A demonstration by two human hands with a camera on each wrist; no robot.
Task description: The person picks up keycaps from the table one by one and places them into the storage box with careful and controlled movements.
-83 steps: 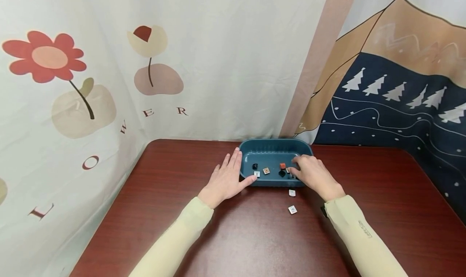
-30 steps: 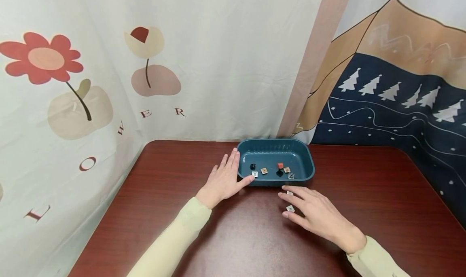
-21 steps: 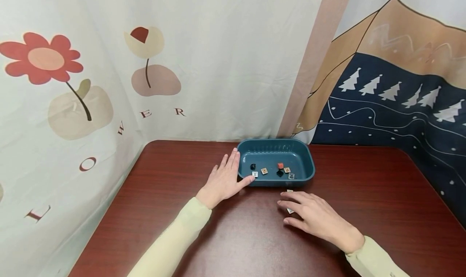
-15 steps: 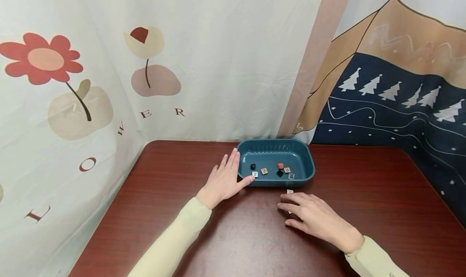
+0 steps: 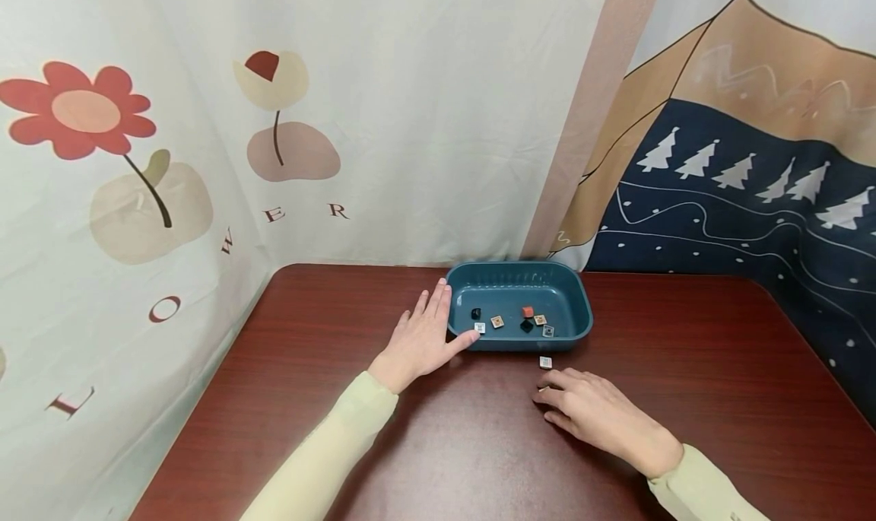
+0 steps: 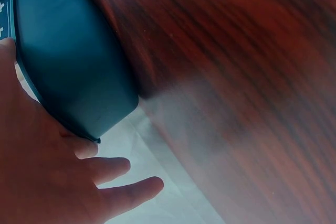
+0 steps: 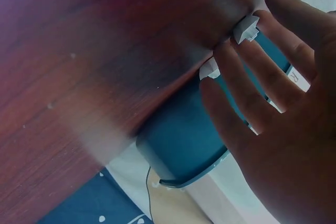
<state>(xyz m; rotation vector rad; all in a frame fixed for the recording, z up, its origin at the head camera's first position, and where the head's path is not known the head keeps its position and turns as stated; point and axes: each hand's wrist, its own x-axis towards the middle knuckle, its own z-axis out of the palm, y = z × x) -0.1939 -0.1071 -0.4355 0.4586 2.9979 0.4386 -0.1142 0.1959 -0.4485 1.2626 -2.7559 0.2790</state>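
Note:
Fingers spread, my left hand (image 5: 420, 342) rests against the left end of a blue plastic bin (image 5: 582, 308), its thumb along the front rim. In the right wrist view my right hand (image 7: 283, 93) reaches down to the table, with a small white square keycap-like piece (image 7: 245, 29) at the index and middle fingertips. The thumb stands apart from that piece, which is mostly hidden under the fingers in the head view. A second white piece (image 5: 545, 362) lies on the table between the right hand and the bin.
Inside the bin lie several small pieces: a red one (image 5: 527, 312), black ones (image 5: 526, 325), tan ones (image 5: 496, 322), a clear one (image 5: 547, 331) and a white one (image 5: 480, 328). The bin stands at the far edge of the brown table (image 5: 438, 445), before a printed curtain (image 5: 424, 110).
My right hand came out of the bin, leaving a clear piece there, and moved toward me over the nearer white piece. Its fingers have since drawn closer together. The left hand stays put.

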